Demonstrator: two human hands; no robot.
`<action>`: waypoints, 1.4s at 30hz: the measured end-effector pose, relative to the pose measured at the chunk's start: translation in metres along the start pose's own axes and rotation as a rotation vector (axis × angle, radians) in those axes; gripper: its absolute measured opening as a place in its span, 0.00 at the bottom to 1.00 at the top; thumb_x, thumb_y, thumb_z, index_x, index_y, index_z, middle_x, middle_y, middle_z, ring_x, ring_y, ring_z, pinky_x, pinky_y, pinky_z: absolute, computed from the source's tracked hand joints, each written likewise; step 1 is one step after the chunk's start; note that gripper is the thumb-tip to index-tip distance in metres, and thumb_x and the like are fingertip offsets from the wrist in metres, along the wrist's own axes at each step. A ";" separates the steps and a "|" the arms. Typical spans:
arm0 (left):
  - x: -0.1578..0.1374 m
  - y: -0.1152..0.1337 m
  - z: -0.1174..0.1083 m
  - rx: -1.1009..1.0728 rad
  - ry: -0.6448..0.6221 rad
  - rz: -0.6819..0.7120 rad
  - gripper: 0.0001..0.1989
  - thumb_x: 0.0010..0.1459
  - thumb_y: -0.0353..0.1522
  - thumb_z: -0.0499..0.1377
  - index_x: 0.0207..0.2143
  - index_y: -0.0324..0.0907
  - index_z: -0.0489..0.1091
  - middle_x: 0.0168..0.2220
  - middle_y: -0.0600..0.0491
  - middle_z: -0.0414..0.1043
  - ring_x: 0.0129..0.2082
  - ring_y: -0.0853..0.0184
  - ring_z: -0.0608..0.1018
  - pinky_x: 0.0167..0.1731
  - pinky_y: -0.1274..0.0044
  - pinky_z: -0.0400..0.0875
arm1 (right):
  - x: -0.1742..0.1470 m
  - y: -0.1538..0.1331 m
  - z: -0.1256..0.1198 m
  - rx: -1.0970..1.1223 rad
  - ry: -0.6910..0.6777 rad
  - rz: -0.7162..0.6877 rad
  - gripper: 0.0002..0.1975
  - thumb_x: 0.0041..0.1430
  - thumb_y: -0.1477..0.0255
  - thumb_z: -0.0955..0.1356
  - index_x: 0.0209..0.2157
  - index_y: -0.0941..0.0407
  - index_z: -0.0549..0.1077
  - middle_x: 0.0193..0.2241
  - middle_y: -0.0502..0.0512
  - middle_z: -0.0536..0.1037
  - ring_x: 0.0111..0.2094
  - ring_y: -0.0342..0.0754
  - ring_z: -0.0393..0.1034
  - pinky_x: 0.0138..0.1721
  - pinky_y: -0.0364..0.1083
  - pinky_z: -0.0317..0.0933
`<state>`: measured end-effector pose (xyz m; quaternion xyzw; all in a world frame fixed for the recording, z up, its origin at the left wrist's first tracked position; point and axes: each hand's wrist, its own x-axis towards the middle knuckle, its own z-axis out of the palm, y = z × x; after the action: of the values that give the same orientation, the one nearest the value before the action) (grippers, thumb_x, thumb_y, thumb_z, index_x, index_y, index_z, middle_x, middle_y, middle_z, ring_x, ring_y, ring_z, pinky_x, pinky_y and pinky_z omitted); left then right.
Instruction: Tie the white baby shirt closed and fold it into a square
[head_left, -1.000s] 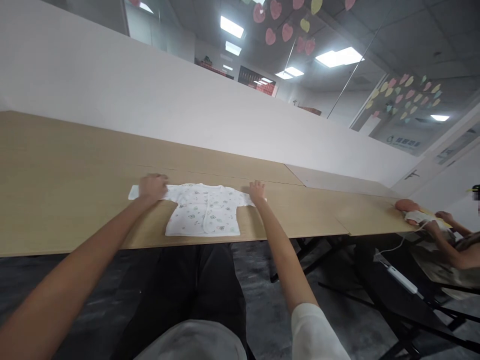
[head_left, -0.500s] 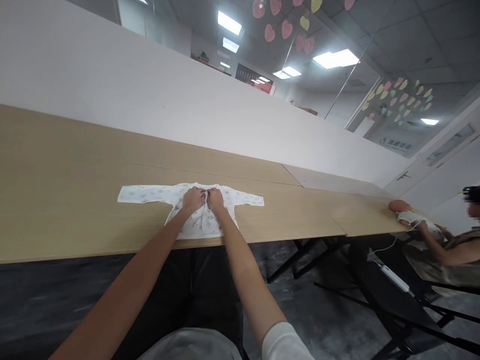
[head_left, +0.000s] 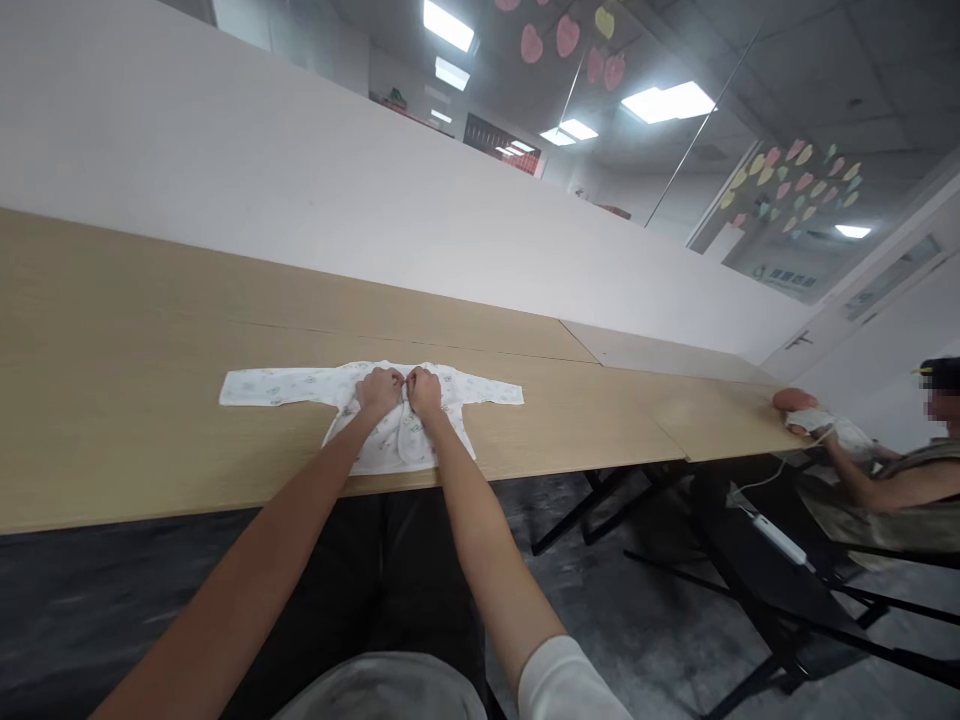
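A small white baby shirt [head_left: 375, 455] with a faint print lies on the table at its front edge, sleeves spread to both sides. Both hands are on its upper front, close together at the front opening. My left hand [head_left: 380, 391] is closed, its fingertips pinching the cloth by the opening. Right beside it, my right hand [head_left: 424, 391] is also closed, with thumb and finger pinching the shirt's other front edge. The fingertips nearly meet, and whatever small fastening is between them is too small to make out.
The long wooden table [head_left: 135, 310] runs along a white partition [head_left: 315, 190] with glass above. At far right a person [head_left: 892, 480] handles a doll [head_left: 799, 402] in white cloth. A black folding chair [head_left: 757, 560] carrying a white power strip [head_left: 780, 541] stands right of me.
My fingers have curled in more tightly, pinching at the shirt's front opening. The whole view has shifted slightly. The shirt still lies spread in place.
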<state>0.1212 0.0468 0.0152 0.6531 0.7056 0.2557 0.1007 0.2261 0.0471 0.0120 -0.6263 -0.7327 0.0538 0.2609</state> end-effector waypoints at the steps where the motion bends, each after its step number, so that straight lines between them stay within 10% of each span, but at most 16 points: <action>1: -0.001 0.000 0.000 0.016 0.013 0.013 0.16 0.62 0.35 0.51 0.42 0.46 0.78 0.49 0.43 0.75 0.48 0.54 0.75 0.46 0.66 0.67 | 0.001 0.001 0.002 0.016 0.016 0.000 0.10 0.66 0.79 0.61 0.40 0.59 0.73 0.42 0.60 0.77 0.44 0.50 0.69 0.47 0.45 0.60; 42: -0.014 -0.030 -0.017 -0.051 -0.148 0.228 0.16 0.52 0.47 0.60 0.35 0.50 0.81 0.51 0.50 0.76 0.52 0.51 0.73 0.53 0.63 0.63 | -0.001 0.016 0.003 0.764 0.190 0.286 0.08 0.53 0.77 0.65 0.36 0.55 0.72 0.21 0.44 0.73 0.27 0.43 0.72 0.35 0.40 0.65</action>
<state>0.0888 0.0284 0.0121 0.7435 0.6105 0.2347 0.1394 0.2392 0.0505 0.0025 -0.5821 -0.5383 0.2995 0.5307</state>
